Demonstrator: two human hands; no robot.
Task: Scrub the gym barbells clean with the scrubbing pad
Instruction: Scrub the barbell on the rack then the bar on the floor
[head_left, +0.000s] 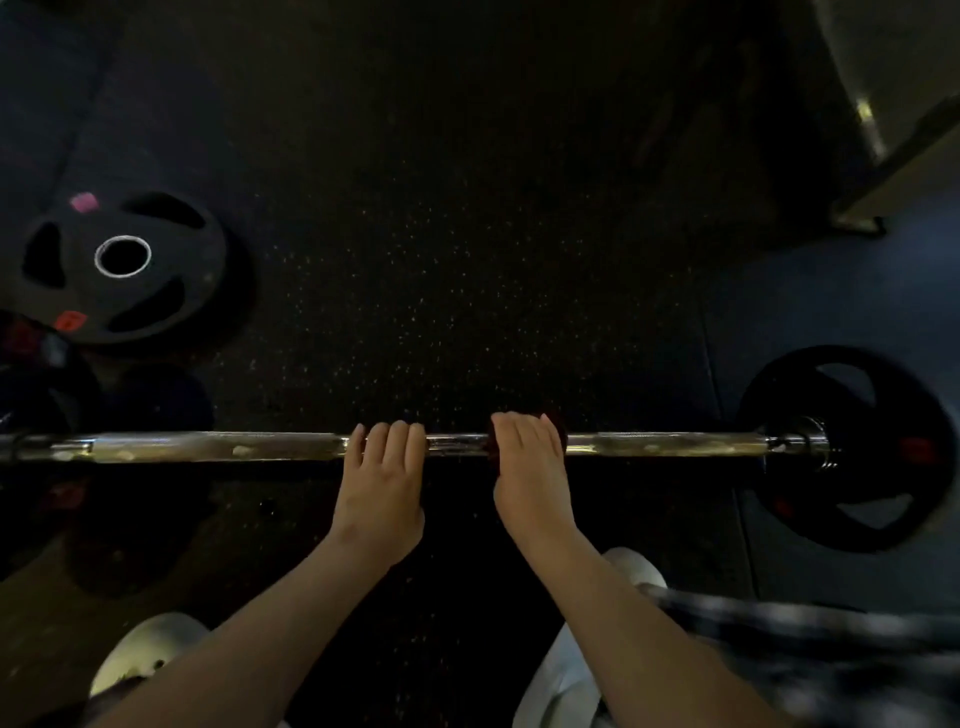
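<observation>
The left hand (383, 467) sits at the middle of the frame with its four fingers hooked over the barbell (208, 447) from the near side. In my judgement it holds the bar there to keep it from rolling. Just to its right, the right hand (530, 462) curls down over the scrubbing pad (492, 447), a dark reddish wad pressed onto the bar, with only its edges showing past the fingers. That grip wraps the pad around the steel, so a stroke along the bar would rub more than its top. The thumbs of both hands are hidden under the bar.

The barbell runs straight across the lower middle of the frame. Pale flecks dot the shaft on both sides of the hands — grime or cleaner, I cannot tell which.

At the right end a black weight plate (852, 447) is loaded on the sleeve and would stop a stroke that way. At upper left a loose plate (122, 265) lies flat on the speckled rubber floor (441, 286), well clear of the bar, and more dark shapes crowd the left edge, too dim to name. A light shoe (145, 649) shows at lower left, and a metal frame (872, 130) stands at upper right.
</observation>
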